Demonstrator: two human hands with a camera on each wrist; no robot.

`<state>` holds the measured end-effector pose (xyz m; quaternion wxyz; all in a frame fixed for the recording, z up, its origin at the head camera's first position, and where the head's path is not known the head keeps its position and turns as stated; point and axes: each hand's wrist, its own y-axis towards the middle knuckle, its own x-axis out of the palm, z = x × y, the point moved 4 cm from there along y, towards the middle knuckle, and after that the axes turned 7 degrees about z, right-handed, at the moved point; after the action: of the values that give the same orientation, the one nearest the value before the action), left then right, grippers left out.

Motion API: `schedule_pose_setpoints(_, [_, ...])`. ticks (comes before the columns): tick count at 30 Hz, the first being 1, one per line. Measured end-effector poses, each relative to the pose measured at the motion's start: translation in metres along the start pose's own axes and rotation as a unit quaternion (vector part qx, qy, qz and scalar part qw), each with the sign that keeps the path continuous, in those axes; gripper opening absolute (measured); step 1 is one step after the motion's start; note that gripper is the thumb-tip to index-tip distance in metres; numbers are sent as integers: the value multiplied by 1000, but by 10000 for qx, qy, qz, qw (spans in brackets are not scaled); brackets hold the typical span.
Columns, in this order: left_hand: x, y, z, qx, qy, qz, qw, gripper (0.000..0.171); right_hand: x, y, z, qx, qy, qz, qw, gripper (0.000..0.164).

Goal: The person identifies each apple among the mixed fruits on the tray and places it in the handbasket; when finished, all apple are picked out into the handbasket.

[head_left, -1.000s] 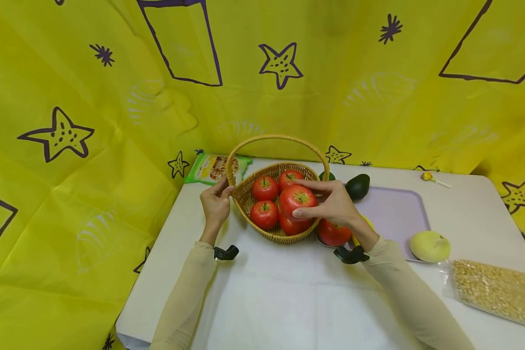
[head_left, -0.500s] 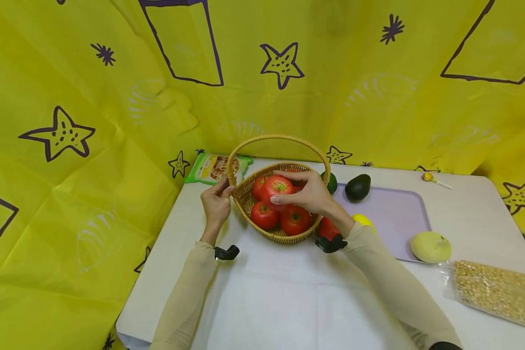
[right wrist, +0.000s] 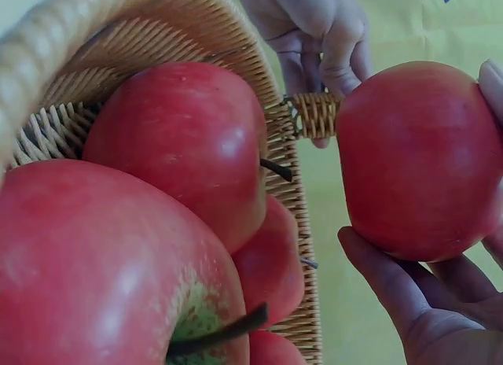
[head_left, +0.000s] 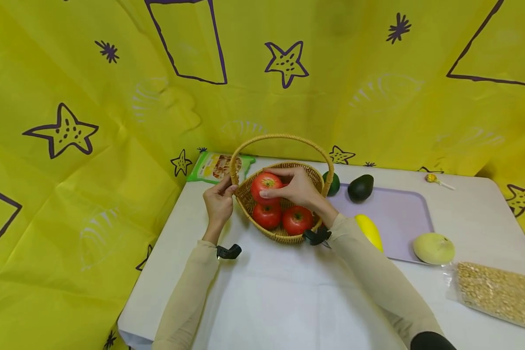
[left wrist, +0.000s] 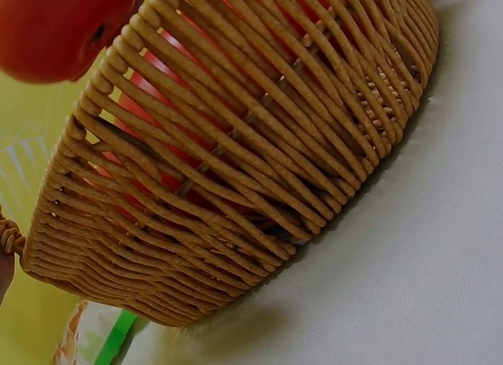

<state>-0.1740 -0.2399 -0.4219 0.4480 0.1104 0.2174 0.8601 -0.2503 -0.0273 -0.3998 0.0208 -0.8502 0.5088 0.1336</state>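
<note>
A wicker basket with a tall arched handle stands on the table. My left hand pinches the foot of that handle at the basket's left side. In my right hand is a red apple, gripped between thumb and fingers over the left part of the basket. The left wrist view shows this held apple raised above the woven rim. Below it lie more apples, among them one at the front left and one at the front right; the right wrist view shows several, some with dark stems.
Right of the basket a lilac tray bears an avocado and a yellow fruit. A pale round fruit, a bag of yellow grains and a lollipop lie farther right. A green packet lies behind the basket.
My right hand has carried the apple leftward and slightly away, across the basket from its right side. My left hand keeps its hold on the handle. The right forearm now covers the apple beside the basket.
</note>
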Motion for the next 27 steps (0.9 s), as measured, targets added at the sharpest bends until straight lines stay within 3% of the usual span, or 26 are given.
schedule_pose_setpoints(11, [-2, 2, 0, -11, 25, 14, 10000, 34, 17, 21, 6, 37, -178, -227, 9996, 65])
schedule_pose_setpoints(21, [0, 1, 1, -20, 84, 24, 10000, 35, 24, 28, 15, 174, -447, -331, 9983, 70])
schedule_pose_setpoints(27, [-1, 2, 0, -15, 127, 8, 9999, 35, 33, 33, 14, -3, -566, -580, 9967, 71])
